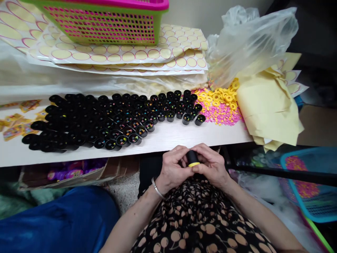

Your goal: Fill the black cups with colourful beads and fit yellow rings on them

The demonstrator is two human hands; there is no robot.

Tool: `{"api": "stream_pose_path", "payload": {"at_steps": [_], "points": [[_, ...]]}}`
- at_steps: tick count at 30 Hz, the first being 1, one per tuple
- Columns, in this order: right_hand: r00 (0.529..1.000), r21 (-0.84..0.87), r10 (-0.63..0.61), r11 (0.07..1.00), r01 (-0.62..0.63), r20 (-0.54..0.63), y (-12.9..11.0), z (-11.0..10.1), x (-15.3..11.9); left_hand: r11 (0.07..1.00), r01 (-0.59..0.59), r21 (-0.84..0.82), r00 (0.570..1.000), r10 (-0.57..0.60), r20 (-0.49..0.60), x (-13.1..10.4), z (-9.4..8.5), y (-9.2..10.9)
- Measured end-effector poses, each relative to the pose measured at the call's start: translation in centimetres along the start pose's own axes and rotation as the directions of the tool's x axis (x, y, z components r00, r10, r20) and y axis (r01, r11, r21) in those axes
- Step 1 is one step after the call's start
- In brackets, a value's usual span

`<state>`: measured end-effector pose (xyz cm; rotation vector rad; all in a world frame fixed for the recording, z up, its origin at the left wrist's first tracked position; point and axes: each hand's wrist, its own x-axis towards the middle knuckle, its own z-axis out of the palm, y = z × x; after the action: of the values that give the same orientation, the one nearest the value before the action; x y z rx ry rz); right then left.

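Between both hands, just in front of the table's edge, is a small black plastic cup with a yellow ring at its lower end. My left hand grips it from the left, its thumb at the yellow ring. My right hand closes on it from the right, thumb pressed at the ring too. Many similar black cups stand in a cluster on the table, several with small colourful bits inside. Loose yellow rings lie in a heap beside pink pellets.
A green and pink basket sits on sheets of round stickers at the back. Yellow paper and a clear plastic bag are on the right. Below right is a blue basket; a cardboard box is under the table.
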<state>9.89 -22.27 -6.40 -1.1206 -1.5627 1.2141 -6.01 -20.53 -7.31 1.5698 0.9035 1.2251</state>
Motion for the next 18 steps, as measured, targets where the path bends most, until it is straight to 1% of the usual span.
{"api": "stream_pose_path", "payload": {"at_steps": [2,4,7,9,12,15,17,18], "points": [[0.998,0.102,0.051,0.994,-0.048,-0.022,0.6,0.5,0.1,0.999,0.043,0.030,0.999,-0.042,-0.014,0.0,0.0,-0.3],[0.996,0.243,0.087,0.967,-0.079,-0.021,1.3,0.8,0.2,0.995,0.082,0.049,0.997,-0.082,-0.014,0.1,-0.2,-0.5],[0.989,0.415,0.142,0.898,-0.147,0.043,2.1,0.9,0.2,0.987,0.140,0.082,0.990,-0.141,0.008,0.4,-0.4,-0.5],[0.978,0.468,0.189,0.859,-0.209,0.089,2.6,0.8,0.0,0.976,0.178,0.124,0.983,-0.181,0.019,0.5,-0.3,-0.5],[0.966,0.481,0.232,0.837,-0.259,0.117,3.3,0.6,-0.3,0.959,0.223,0.175,0.971,-0.233,0.042,0.4,0.2,-0.8],[0.962,0.430,0.267,0.864,-0.263,0.052,3.6,0.2,-0.7,0.943,0.289,0.167,0.947,-0.307,0.094,0.3,0.7,-1.4],[0.956,0.311,0.294,0.906,-0.286,0.022,3.4,-0.2,-0.9,0.934,0.321,0.158,0.920,-0.347,0.183,0.5,0.4,-1.6],[0.956,0.210,0.293,0.934,-0.290,0.016,3.1,-0.5,-1.0,0.935,0.318,0.158,0.906,-0.349,0.241,0.7,0.0,-1.7]]}}
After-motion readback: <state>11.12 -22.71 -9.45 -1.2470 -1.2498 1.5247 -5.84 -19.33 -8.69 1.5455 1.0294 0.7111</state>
